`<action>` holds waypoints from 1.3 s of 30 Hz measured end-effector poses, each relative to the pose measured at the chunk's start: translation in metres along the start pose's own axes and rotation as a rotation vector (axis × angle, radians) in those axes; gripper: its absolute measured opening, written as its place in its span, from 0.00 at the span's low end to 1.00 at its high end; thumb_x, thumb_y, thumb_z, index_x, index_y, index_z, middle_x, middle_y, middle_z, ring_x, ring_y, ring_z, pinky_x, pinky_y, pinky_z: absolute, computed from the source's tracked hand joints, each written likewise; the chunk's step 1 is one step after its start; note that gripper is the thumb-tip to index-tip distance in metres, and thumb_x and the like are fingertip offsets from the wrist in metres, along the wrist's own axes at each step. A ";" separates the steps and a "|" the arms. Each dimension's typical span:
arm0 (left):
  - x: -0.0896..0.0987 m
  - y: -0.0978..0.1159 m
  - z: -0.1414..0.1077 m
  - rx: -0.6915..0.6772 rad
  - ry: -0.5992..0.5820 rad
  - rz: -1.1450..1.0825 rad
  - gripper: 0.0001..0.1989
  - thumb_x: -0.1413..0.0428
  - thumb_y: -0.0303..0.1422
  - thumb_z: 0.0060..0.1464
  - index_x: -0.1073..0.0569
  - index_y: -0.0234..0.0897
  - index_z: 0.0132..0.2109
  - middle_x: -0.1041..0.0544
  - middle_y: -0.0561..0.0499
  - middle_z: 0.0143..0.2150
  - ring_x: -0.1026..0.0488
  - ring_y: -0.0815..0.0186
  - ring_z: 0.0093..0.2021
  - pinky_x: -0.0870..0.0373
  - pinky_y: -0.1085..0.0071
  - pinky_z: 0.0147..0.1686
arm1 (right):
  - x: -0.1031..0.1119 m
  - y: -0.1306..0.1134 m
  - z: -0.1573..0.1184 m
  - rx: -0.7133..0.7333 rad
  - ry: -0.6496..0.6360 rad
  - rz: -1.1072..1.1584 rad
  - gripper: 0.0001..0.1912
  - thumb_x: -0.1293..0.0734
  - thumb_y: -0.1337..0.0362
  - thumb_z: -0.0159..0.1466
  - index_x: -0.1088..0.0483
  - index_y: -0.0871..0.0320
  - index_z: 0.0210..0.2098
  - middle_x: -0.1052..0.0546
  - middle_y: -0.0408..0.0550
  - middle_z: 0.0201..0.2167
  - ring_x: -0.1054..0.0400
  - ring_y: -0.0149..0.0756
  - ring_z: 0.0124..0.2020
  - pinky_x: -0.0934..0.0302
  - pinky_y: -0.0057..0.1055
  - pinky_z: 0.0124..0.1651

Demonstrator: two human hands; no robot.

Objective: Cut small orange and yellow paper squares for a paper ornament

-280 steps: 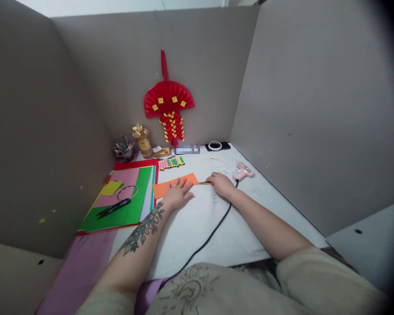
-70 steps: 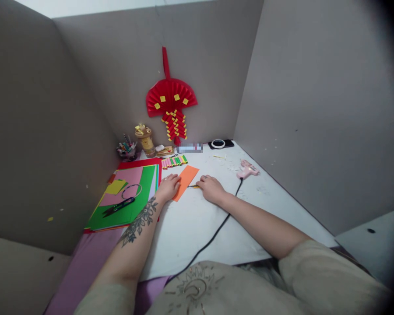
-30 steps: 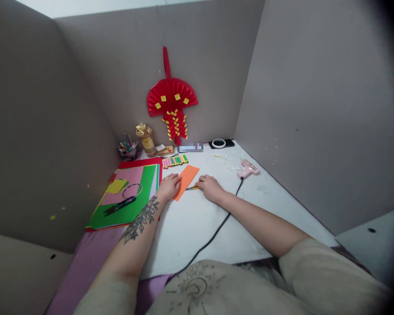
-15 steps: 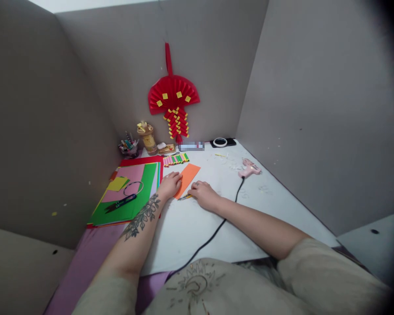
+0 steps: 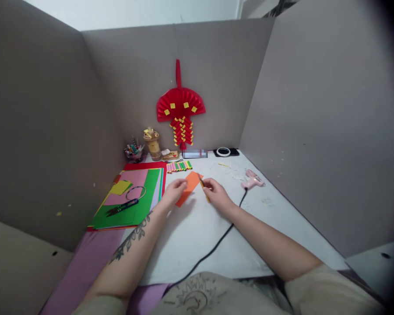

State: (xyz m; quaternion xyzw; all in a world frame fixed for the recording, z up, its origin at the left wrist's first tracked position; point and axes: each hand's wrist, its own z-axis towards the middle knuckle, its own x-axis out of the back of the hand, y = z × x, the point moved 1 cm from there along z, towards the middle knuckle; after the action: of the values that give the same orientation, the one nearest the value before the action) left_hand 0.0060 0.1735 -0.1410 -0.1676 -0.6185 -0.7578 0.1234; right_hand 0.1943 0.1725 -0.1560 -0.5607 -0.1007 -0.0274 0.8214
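My left hand (image 5: 176, 191) pinches an orange paper strip (image 5: 191, 186) along its left side, between thumb and fingers. The strip is tilted and lifted off the white tabletop, with a shadow beneath. In my right hand (image 5: 216, 194) is a pair of yellow-handled thread snips (image 5: 208, 198), dark blades pointing up at the strip's upper right corner. Fingers hide part of the snips, and I cannot tell whether the blades touch the paper. A row of small pink, green and yellow paper rolls (image 5: 179, 166) lies just beyond the strip.
Coloured paper sheets (image 5: 151, 188) lie at left, with dark blue snips (image 5: 122, 207) and a ring (image 5: 136, 193) on top. At right rests a pink glue gun (image 5: 252, 179), its black cord (image 5: 213, 249) crossing the table. A cup (image 5: 153, 146) and pen holder (image 5: 134, 152) stand behind.
Both hands have risen from the tabletop, the left bringing the orange strip up. My right hand has turned the snips from pointing left to pointing up, beside the strip. The camera view has tilted upward.
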 end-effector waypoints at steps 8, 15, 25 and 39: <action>-0.041 0.017 -0.029 -0.029 -0.158 -0.002 0.12 0.48 0.30 0.50 0.29 0.33 0.42 0.25 0.47 0.35 0.28 0.64 0.35 0.33 0.71 0.34 | -0.018 0.001 -0.008 -0.245 -0.079 0.396 0.09 0.34 0.62 0.52 0.39 0.56 0.31 0.34 0.37 0.23 0.39 0.28 0.24 0.45 0.26 0.28; 0.070 0.032 -0.010 -0.019 0.260 0.275 0.12 0.50 0.33 0.53 0.28 0.34 0.42 0.25 0.48 0.34 0.29 0.65 0.33 0.35 0.72 0.33 | -0.018 0.011 -0.013 0.056 -0.268 -0.296 0.11 0.38 0.63 0.57 0.32 0.57 0.40 0.28 0.51 0.41 0.36 0.41 0.46 0.43 0.41 0.49; 0.140 -0.002 -0.013 0.348 0.360 1.059 0.15 0.53 0.33 0.57 0.28 0.24 0.40 0.29 0.31 0.42 0.31 0.48 0.44 0.37 0.58 0.42 | -0.020 0.010 -0.014 0.039 -0.625 -0.818 0.33 0.42 0.53 0.62 0.51 0.57 0.64 0.50 0.53 0.65 0.65 0.51 0.66 0.65 0.51 0.63; 0.030 -0.026 0.011 0.298 -0.129 0.790 0.21 0.40 0.43 0.42 0.31 0.37 0.43 0.25 0.45 0.42 0.27 0.60 0.41 0.36 0.72 0.34 | -0.022 0.001 -0.016 0.070 -0.617 -0.875 0.32 0.43 0.51 0.62 0.48 0.56 0.63 0.47 0.55 0.64 0.59 0.52 0.64 0.63 0.52 0.61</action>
State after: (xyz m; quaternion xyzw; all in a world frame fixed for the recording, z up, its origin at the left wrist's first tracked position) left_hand -0.0308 0.1904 -0.1501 -0.4192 -0.6157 -0.5427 0.3882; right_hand 0.1748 0.1563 -0.1665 -0.4207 -0.5626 -0.1975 0.6837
